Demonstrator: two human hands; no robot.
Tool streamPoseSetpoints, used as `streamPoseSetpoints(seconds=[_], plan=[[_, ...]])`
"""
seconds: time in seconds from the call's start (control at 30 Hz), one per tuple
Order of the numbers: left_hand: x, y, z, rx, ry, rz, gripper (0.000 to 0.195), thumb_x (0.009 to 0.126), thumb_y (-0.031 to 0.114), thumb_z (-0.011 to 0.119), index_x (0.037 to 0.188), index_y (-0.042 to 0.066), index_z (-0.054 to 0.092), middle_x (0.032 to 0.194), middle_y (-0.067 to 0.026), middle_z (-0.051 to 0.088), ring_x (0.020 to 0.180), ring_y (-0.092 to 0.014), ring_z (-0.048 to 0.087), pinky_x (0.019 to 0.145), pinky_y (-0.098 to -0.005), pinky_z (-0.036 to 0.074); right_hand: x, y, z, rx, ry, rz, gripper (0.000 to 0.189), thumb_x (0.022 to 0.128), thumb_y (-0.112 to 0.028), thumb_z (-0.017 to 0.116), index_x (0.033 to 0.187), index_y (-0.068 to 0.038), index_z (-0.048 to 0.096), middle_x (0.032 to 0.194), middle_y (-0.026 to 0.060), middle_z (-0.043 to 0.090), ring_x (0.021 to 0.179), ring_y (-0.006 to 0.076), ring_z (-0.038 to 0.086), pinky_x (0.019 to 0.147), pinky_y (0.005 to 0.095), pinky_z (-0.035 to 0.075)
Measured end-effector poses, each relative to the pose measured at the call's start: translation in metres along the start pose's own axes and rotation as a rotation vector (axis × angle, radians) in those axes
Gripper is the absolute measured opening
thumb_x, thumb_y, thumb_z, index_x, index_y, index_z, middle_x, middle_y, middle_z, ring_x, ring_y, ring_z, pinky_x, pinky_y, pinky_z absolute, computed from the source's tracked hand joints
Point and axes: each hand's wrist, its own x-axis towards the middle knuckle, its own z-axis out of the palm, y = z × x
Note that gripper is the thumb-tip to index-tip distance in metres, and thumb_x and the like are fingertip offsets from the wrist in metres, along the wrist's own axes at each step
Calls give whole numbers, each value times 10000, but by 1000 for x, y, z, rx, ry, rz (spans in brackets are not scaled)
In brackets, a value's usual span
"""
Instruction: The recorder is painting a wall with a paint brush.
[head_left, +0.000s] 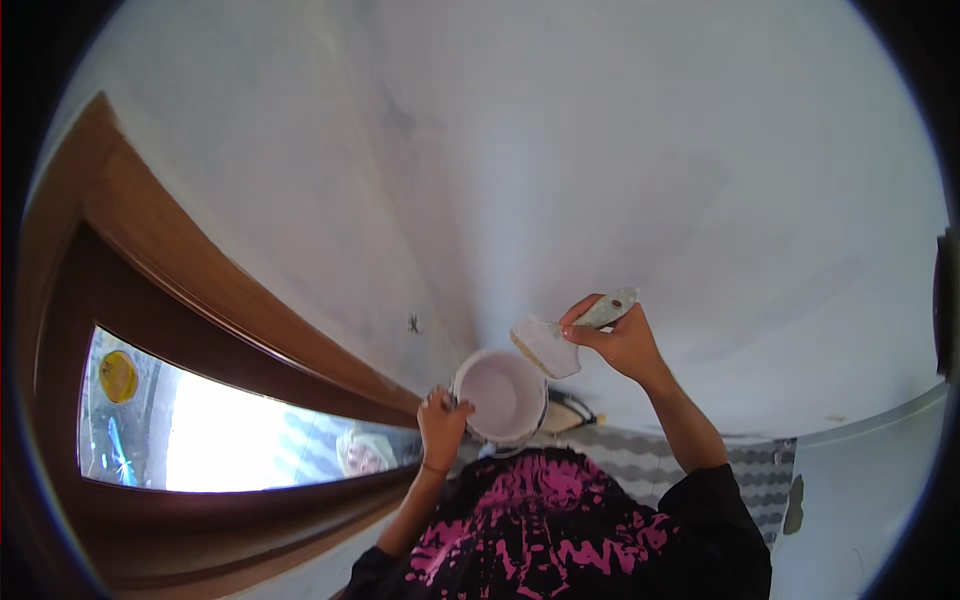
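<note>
My right hand (611, 341) grips a wide flat paintbrush (544, 345) between thumb and fingers. White paint coats its head, and its pale handle points up to the right. Just left of the bristles is a round paint bucket (504, 394), pale inside with a smeared rim. My left hand (442, 424) holds this bucket by its left edge, the thumb over the rim. The bristles are close to the bucket's upper right rim; whether they touch it I cannot tell. In front of me rises a whitish wall (615, 187) with uneven greyish patches.
At left stands a brown wooden frame (195, 232) around a glass pane (225, 427), with a person's head (366, 452) seen in it. Small wires (414, 324) poke from the wall. Grey-and-white patterned tiles (637, 457) lie below, and a dark object (946, 304) sits at the right edge.
</note>
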Motion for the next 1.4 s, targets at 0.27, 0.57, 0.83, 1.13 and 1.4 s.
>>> streamPoseSetpoints(seconds=[0.27, 0.57, 0.83, 1.13, 1.4], plan=[[2, 3, 17, -162, -56, -239, 381, 631, 113, 737, 634, 13, 370, 559, -33, 351, 532, -142, 335, 512, -330, 312, -27, 105, 37, 171, 10, 319, 117, 800, -57, 701, 905, -6, 712, 790, 53, 696, 727, 99, 628, 668, 271, 509], [-2, 26, 27, -131, -121, -242, 371, 645, 59, 717, 661, 58, 347, 619, 19, 332, 588, -96, 315, 535, -291, 294, -37, 160, 90, -426, 11, 119, 154, 794, -175, 653, 886, -70, 719, 736, 215, 658, 739, 406, 654, 695, 457, 527], [5, 25, 23, -66, -158, -195, 385, 667, 77, 723, 660, 34, 340, 597, -17, 334, 567, -116, 335, 520, -311, 311, -37, 159, 92, -640, -419, -152, 315, 702, -144, 658, 1013, -99, 679, 943, 173, 694, 840, 355, 668, 736, 463, 539], [4, 40, 12, -364, -136, -305, 370, 685, 4, 687, 672, 97, 329, 648, 50, 322, 610, -55, 312, 547, -246, 284, -39, 106, 45, -179, -208, 98, 230, 789, -48, 698, 1018, -53, 675, 966, 83, 711, 865, 192, 697, 773, 342, 570], [9, 42, 6, -467, -126, -315, 397, 667, 6, 697, 640, 99, 313, 629, 59, 308, 597, -56, 298, 539, -252, 261, -33, 80, 7, 474, 70, 461, 128, 851, -60, 678, 951, 14, 645, 871, 103, 666, 764, 204, 688, 680, 313, 590]])
